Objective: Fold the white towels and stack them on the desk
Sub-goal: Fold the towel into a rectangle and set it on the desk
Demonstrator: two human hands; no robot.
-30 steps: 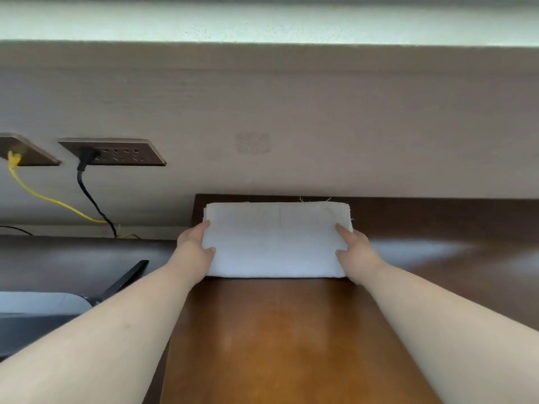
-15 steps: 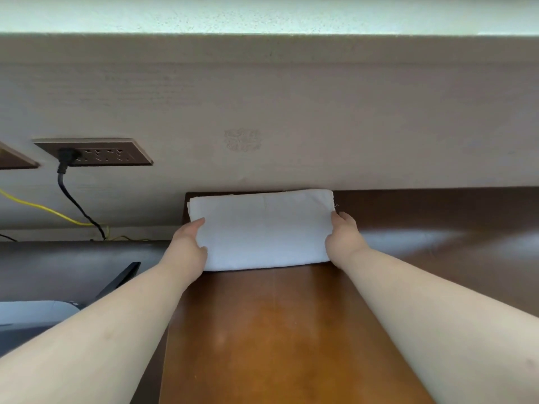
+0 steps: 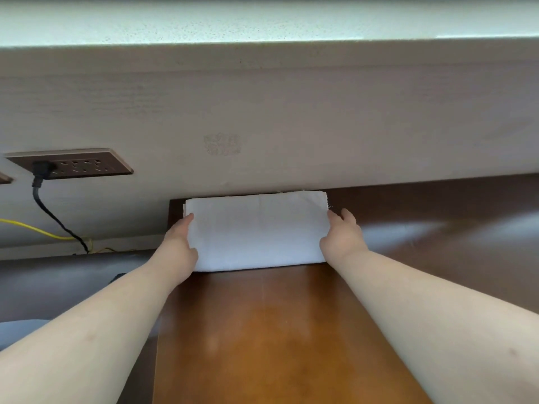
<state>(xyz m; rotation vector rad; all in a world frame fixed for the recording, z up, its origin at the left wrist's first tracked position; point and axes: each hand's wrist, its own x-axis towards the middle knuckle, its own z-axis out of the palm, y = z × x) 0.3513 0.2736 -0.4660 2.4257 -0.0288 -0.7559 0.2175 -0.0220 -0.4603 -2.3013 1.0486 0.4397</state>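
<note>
**Folded towel pushed to the back of the desk**

While both hands bracket it, I see the folded white towel [image 3: 256, 230] lying flat at the far end of the desk [image 3: 262, 330], its back edge now touching the wall panel [image 3: 291, 112]; a second ago a strip of wood showed behind it. The left hand [image 3: 179, 249] presses its left end with nearly straight fingers; the right hand [image 3: 339, 237] cups the right end, fingers loosely curled. I judge this towel placed, ready to take the next one on top.
</note>
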